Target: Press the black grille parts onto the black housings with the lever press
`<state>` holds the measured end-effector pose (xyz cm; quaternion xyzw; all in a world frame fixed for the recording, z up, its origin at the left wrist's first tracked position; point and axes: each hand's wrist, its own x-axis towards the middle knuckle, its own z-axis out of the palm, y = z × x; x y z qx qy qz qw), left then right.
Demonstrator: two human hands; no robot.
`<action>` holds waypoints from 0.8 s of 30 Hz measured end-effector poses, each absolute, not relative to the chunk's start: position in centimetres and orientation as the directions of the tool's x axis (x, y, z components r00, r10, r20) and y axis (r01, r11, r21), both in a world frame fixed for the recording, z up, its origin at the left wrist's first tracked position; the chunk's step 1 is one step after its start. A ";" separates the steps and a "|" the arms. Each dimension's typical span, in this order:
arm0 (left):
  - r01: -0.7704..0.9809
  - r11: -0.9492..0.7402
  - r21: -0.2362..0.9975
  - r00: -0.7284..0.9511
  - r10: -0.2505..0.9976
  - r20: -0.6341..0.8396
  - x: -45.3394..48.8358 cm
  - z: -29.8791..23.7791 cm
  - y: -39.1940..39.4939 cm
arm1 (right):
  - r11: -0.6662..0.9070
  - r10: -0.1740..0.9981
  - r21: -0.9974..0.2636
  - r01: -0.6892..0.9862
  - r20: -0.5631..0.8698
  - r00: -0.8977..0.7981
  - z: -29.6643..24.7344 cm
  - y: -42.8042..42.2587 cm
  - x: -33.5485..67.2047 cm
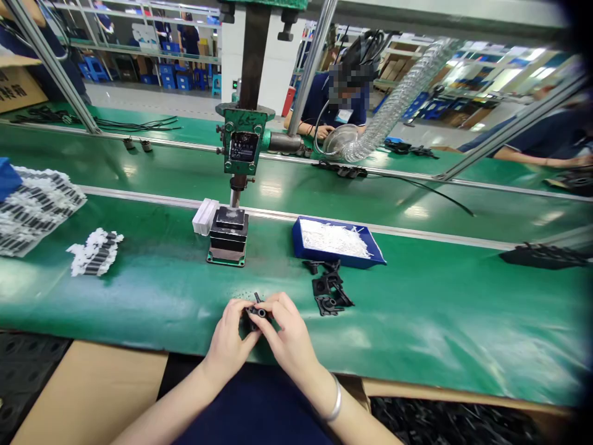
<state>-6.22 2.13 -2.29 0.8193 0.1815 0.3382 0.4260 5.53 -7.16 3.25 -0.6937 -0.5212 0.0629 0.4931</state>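
Between both hands, just above the near part of the green bench, is a small black plastic part (259,312) with a round hole and a short stem. My left hand (230,337) grips it from the left with thumb and fingers. From the right, my right hand (290,334) pinches the same part, its fingertips covering much of it. To the right of the hands lies a loose group of similar black plastic parts (328,303). Behind these sits a blue tray (324,254) filled with thin white pieces (333,238).
A green press (241,142) stands ahead over a black block fixture (227,238), with a pale block (204,217) beside it. White-and-black pieces (96,253) lie at left. Across the bench (440,296) sits a person (319,105) by a clear flexible duct (403,102).
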 end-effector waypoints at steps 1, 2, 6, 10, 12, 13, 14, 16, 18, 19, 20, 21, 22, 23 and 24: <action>0.009 -0.553 0.833 0.705 0.594 0.387 -6.2 -2.3 2.1 | 0.053 0.776 -0.775 0.630 0.429 0.462 3.7 -7.3 5.9; 0.010 -0.533 0.846 0.707 0.602 0.370 -6.1 -2.3 2.0 | 0.063 0.761 -0.789 0.611 0.434 0.482 4.2 -7.4 6.3; 0.020 -0.466 0.885 0.723 0.618 0.309 -6.0 -2.4 1.9 | 0.002 0.623 -0.788 0.616 0.483 0.615 6.3 -8.1 8.5; 0.011 -0.456 0.890 0.729 0.613 0.305 -6.1 -2.6 1.9 | -0.076 0.585 -0.764 0.640 0.485 0.650 6.0 -8.2 9.9; 0.010 -0.467 0.884 0.726 0.611 0.315 -6.2 -2.6 1.9 | -0.078 0.630 -0.751 0.656 0.473 0.616 5.2 -8.1 9.6; 0.013 -0.478 0.878 0.723 0.611 0.322 -6.2 -2.6 1.9 | -0.067 0.656 -0.744 0.664 0.469 0.592 4.8 -8.0 9.2; 0.018 -0.493 0.870 0.720 0.611 0.331 -6.2 -2.6 1.9 | -0.051 0.682 -0.738 0.673 0.467 0.563 4.3 -7.8 8.7; 0.026 -0.525 0.850 0.713 0.606 0.352 -6.2 -2.6 1.9 | -0.009 0.731 -0.724 0.690 0.466 0.498 3.6 -7.7 7.7; 0.028 -0.553 0.833 0.709 0.598 0.374 -6.3 -2.6 2.0 | 0.032 0.768 -0.705 0.709 0.471 0.433 3.0 -7.5 6.9; 0.029 -0.562 0.827 0.708 0.595 0.380 -6.3 -2.6 2.0 | 0.045 0.779 -0.694 0.719 0.475 0.409 2.8 -7.5 6.7; 0.032 -0.567 0.823 0.708 0.594 0.382 -6.3 -2.7 2.0 | 0.052 0.785 -0.684 0.728 0.479 0.393 2.6 -7.5 6.5; 0.035 -0.569 0.821 0.710 0.593 0.380 -6.3 -2.7 2.0 | 0.053 0.787 -0.675 0.736 0.482 0.386 2.4 -7.5 6.5; 0.040 -0.568 0.822 0.712 0.593 0.376 -6.3 -2.8 2.0 | 0.049 0.788 -0.671 0.740 0.481 0.384 2.3 -7.5 6.4; 0.043 -0.565 0.824 0.715 0.594 0.370 -6.4 -2.8 2.0 | 0.041 0.789 -0.671 0.740 0.477 0.388 2.2 -7.5 6.5; 0.043 -0.560 0.827 0.717 0.594 0.365 -6.4 -2.9 2.0 | 0.032 0.791 -0.675 0.737 0.468 0.394 2.1 -7.5 6.5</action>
